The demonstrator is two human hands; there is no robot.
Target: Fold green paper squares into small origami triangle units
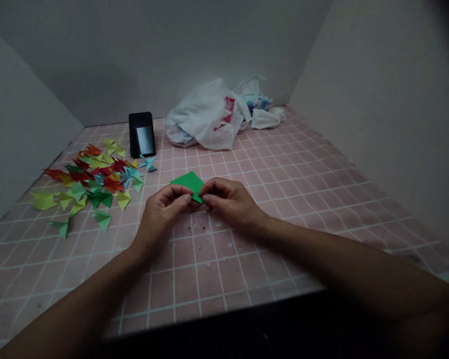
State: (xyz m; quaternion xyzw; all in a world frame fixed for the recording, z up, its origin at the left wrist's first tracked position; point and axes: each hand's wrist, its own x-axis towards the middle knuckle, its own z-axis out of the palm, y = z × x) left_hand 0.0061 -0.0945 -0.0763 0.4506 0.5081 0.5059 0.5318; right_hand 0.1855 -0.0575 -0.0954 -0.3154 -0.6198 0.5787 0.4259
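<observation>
A bright green sheet of origami paper (189, 181) is held just above the table at the centre, one corner pointing away from me. My left hand (166, 207) pinches its near left part between thumb and fingers. On the other side, my right hand (228, 199) grips the near right corner, thumb and index finger pressed together. The fingertips of both hands are close to each other and cover the paper's near edge, so any fold there is hidden. To the left lies a heap of folded paper pieces (97, 172) in red, orange, yellow, green and blue.
Pink checked cloth covers the table (284, 174). A black phone (142, 134) stands tilted behind the heap. White plastic bags (209, 114) and a crumpled white tissue (265, 118) lie at the back. Pale walls enclose the left, back and right.
</observation>
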